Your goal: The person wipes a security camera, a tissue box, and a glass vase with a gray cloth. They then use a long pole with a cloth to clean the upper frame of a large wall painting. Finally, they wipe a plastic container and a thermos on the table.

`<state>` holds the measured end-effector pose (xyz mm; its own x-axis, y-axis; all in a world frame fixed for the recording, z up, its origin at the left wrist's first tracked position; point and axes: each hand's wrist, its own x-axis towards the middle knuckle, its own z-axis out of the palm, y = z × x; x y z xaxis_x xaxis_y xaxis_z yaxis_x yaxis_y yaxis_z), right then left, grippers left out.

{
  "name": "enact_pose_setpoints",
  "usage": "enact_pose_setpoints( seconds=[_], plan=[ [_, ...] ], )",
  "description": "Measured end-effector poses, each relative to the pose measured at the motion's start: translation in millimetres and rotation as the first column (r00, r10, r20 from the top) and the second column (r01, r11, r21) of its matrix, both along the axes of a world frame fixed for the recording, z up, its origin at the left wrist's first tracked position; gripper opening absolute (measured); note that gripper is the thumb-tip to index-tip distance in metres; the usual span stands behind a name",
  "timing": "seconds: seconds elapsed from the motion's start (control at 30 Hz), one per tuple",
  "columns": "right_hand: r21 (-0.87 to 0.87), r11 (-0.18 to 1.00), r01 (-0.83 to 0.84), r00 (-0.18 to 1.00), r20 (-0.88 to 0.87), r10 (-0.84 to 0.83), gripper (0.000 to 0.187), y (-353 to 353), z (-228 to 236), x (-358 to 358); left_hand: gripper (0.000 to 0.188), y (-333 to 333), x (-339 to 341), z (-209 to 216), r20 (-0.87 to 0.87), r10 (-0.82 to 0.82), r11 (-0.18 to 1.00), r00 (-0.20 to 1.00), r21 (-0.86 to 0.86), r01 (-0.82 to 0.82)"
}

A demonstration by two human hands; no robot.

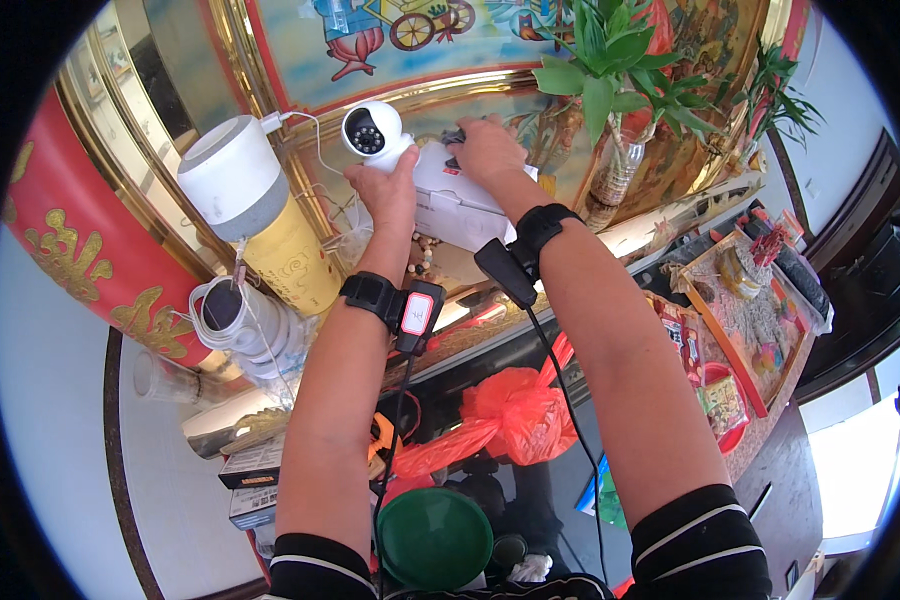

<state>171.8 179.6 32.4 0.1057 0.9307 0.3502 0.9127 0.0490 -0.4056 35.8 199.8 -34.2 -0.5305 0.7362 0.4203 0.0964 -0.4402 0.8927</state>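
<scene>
1. A white cylinder (232,175) with a grey band stands at the left of the gilded shelf (300,165), on a yellow drum (292,262); a white cable runs from its top toward the camera.
2. Below it, off the shelf's left end, a clear cup (160,377) lies on its side next to a stack of white cups (232,318); what the stack holds I cannot tell.
3. The left hand (385,190) holds a small white dome camera (372,131) near the shelf's middle. The camera has a round head with a black face ringed by small lenses. The fingers are clamped around its base from below.
4. Just right of the camera lies a white box (460,205), touching the left hand. The right hand (488,150) rests on top of it, fingers curled over a small dark part at its back edge; whether they grip it I cannot tell.
5. Both wrists wear black straps with cabled devices.
6. A green plant (620,75) stands in a clear bottle (615,170) at the shelf's right.
7. Lower down, a green bowl (435,538) looks bare inside, and a knotted red bag (510,415) lies just right of it.
8. At the far right, a wooden tray (715,330) holds sand and coloured bits.
</scene>
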Motion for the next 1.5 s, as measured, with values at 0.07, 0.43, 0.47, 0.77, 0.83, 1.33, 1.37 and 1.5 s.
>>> enact_pose_setpoints(
  seconds=[0.07, 0.43, 0.47, 0.77, 0.83, 1.33, 1.37, 1.5],
  plan=[
    [0.047, 0.998, 0.042, 0.999, -0.01, -0.041, 0.043, -4.5, -0.2, 7.3, 0.082, -2.8, -1.5, 1.7, -0.04, -0.014, 1.0, 0.999, -0.026, 0.013],
    [0.288, 0.953, -0.089, 0.966, -0.209, 0.153, 0.041, -109.6, -53.2, 101.5, 0.076, -17.3, -3.6, 13.5, -0.147, -0.012, 0.999, 0.989, -0.031, 0.008],
    [0.335, 0.933, -0.131, 0.956, -0.207, 0.209, 0.04, -116.4, -57.1, 103.3, 0.076, -18.7, -3.7, 15.6, -0.116, -0.056, 0.996, 0.992, -0.075, 0.048],
    [0.389, 0.894, -0.223, 0.918, -0.224, 0.326, 0.036, -92.6, -65.9, 81.8, 0.075, -34.1, 18.2, 31.6, -0.416, -0.074, 0.997, 0.906, -0.01, 0.077],
    [0.392, 0.893, -0.22, 0.923, -0.213, 0.321, 0.035, -76.7, -64.8, 81.1, 0.076, -38.0, 22.3, 28.8, -0.542, -0.072, 0.996, 0.837, -0.084, 0.032],
    [0.507, 0.855, -0.107, 0.956, -0.183, 0.228, 0.05, -59.8, -63.3, 102.6, 0.072, -45.1, 33.9, 19.3, -0.744, 0.109, 0.974, 0.66, -0.054, -0.221],
    [0.519, 0.85, -0.088, 0.956, -0.196, 0.219, 0.049, -76.4, -67.4, 109.4, 0.07, -50.6, 32.2, 19.1, -0.745, 0.093, 0.972, 0.661, -0.076, -0.223],
    [0.496, 0.866, -0.057, 0.897, -0.356, 0.263, 0.046, -136.4, -88.5, 136.1, 0.037, -93.5, 18.7, 9.7, -0.855, 0.066, 0.992, 0.515, 0.113, 0.061]
  ],
)
